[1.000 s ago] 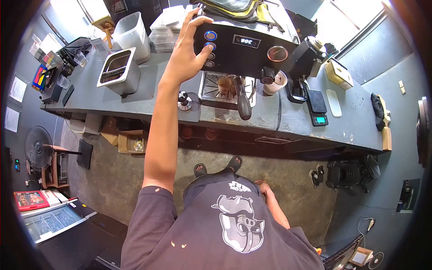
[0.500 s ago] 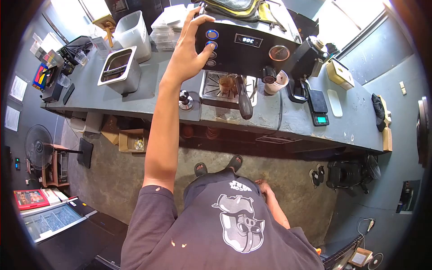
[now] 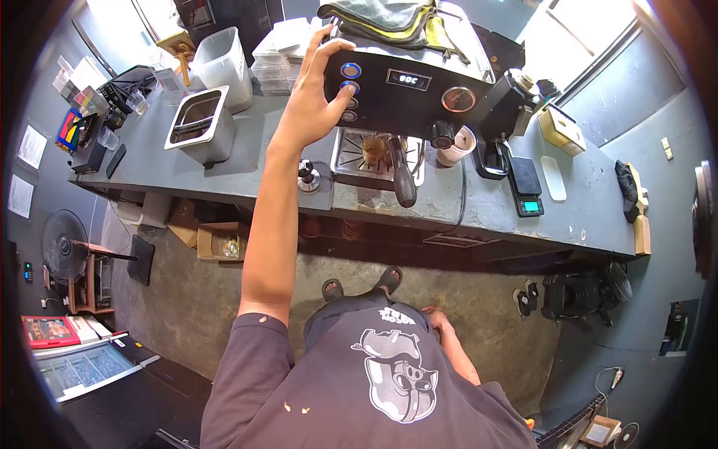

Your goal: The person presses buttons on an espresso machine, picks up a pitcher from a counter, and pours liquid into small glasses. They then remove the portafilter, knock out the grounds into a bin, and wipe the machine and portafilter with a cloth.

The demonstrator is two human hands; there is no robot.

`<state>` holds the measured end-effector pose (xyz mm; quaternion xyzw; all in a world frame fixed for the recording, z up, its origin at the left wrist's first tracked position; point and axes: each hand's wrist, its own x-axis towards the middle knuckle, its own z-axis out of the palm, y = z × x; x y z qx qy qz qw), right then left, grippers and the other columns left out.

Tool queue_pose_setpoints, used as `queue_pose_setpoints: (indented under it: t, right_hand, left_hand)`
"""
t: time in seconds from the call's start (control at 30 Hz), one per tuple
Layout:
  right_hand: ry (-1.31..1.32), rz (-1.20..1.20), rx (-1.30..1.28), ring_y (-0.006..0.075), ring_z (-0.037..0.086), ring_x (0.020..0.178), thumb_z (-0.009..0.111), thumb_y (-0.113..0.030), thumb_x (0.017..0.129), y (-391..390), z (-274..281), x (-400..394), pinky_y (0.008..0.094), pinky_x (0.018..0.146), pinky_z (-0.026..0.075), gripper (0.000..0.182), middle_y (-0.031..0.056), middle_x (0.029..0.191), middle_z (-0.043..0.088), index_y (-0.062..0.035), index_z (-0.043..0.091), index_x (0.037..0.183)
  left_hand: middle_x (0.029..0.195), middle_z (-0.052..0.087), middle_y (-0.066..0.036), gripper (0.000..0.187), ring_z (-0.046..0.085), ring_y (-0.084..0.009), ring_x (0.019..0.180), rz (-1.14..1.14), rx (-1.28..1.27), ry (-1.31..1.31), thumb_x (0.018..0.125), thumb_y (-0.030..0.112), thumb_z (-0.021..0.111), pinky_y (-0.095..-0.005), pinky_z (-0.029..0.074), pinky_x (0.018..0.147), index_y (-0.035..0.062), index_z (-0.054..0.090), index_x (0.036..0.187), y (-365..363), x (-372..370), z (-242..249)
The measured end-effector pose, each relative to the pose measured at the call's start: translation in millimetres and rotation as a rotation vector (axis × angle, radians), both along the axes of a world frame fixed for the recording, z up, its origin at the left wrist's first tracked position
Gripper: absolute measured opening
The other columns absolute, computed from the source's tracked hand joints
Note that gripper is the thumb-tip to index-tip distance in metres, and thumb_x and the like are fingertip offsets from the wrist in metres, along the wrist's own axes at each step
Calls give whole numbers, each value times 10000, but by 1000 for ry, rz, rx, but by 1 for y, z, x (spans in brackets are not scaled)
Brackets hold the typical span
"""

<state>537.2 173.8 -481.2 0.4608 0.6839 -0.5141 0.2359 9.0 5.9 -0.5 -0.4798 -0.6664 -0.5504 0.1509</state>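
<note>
My left hand (image 3: 314, 105) rests at the left end of a black espresso machine (image 3: 404, 112), fingers stretched apart over its upper edge. Its thumb touches a blue-lit button (image 3: 349, 89) in the column of round buttons. Under the machine, a small glass with brownish content (image 3: 375, 149) stands on the metal drip tray (image 3: 351, 170). A portafilter (image 3: 403, 176) is fitted above the tray, its dark handle pointing toward me. My right hand (image 3: 434, 316) hangs low beside my body, away from the counter; its fingers are too hidden to read.
Left of the machine stand a tamper (image 3: 307, 176), a metal container (image 3: 202, 131) and a clear plastic bin (image 3: 224, 63). To the right are a white cup (image 3: 458, 147), a black grinder (image 3: 502, 116) and a digital scale (image 3: 527, 183). A folded cloth (image 3: 385, 21) lies on the machine.
The view has shifted slightly, so the machine and counter appear a little lower. My left thumb stays on the lit button, and my right hand still hangs down.
</note>
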Motion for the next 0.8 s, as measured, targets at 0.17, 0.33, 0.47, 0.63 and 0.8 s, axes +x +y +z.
queue_pose_setpoints:
  t: [0.17, 0.33, 0.47, 0.63, 0.8]
  right_hand:
    - [150, 62, 25, 162, 637, 798, 770, -113, 759, 10, -52, 21, 291, 698, 519, 249, 76, 901, 699, -7, 660, 956]
    - [115, -90, -42, 166, 638, 793, 749, -86, 776, 1, -19, 8, 295, 694, 519, 225, 74, 896, 696, -4, 652, 963]
    - [96, -87, -70, 175, 650, 856, 748, -204, 763, 0, -6, 3, 295, 756, 511, 302, 85, 937, 710, -16, 670, 985]
    - [39, -32, -43, 197, 656, 951, 730, -269, 767, 0, -8, 4, 289, 837, 502, 353, 105, 1016, 706, -28, 689, 1021]
    - [93, 17, -64, 209, 644, 1020, 716, -265, 774, 6, -29, 12, 292, 871, 502, 339, 114, 1091, 686, -29, 700, 1017]
  left_hand:
    - [1522, 267, -149, 538, 354, -357, 1366, 20, -22, 13, 786, 30, 655, -458, 328, 1081, 154, 478, 1278, 0, -1, -1]
    - [1543, 236, -108, 549, 377, -318, 1342, 21, -36, 52, 803, 50, 666, -526, 414, 1007, 174, 458, 1296, -1, -3, -1]
    - [1546, 234, -109, 552, 366, -327, 1352, 24, -42, 48, 803, 53, 664, -530, 411, 1009, 175, 453, 1298, -1, -3, -1]
    - [1545, 236, -112, 552, 357, -332, 1360, 13, -31, 49, 804, 53, 662, -530, 412, 1009, 176, 452, 1300, -1, -3, -2]
    - [1514, 276, -153, 539, 368, -357, 1358, 9, -2, 22, 784, 24, 646, -462, 336, 1075, 144, 473, 1279, 0, 1, 0]
